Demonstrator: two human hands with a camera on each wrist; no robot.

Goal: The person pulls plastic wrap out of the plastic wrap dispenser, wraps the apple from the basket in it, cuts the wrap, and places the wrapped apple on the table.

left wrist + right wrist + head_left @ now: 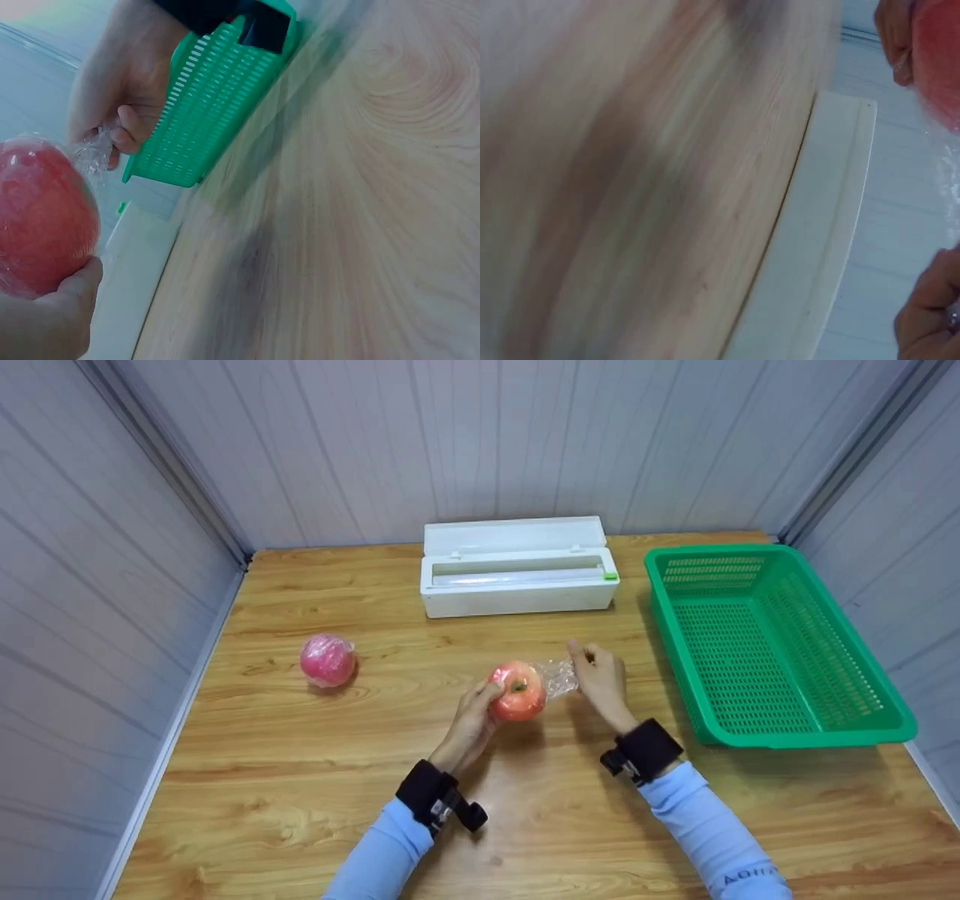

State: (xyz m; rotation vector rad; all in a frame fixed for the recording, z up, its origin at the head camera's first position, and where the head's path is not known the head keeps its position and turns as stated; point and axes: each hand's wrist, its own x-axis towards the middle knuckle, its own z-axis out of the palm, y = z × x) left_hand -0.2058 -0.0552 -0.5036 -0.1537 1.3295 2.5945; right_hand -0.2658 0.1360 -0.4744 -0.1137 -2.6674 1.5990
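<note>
A red apple (517, 691) with its stem end facing up is held in my left hand (471, 725), the thumb lying over its near side. Clear plastic wrap (559, 678) covers the apple and stretches out to its right as a gathered tail. My right hand (601, 681) pinches the end of that tail between thumb and curled fingers. In the left wrist view the wrapped apple (45, 217) sits at the left edge, and the bunched wrap (91, 156) runs into the right hand (124, 97). The right wrist view cuts off both hands at its right edge.
A pink, plastic-wrapped fruit (328, 660) lies on the wooden table (300, 780) at the left. An open white cling film box (521, 596) with a roll inside stands at the back. At the right is a green perforated basket (705, 697). Walls enclose the back and sides.
</note>
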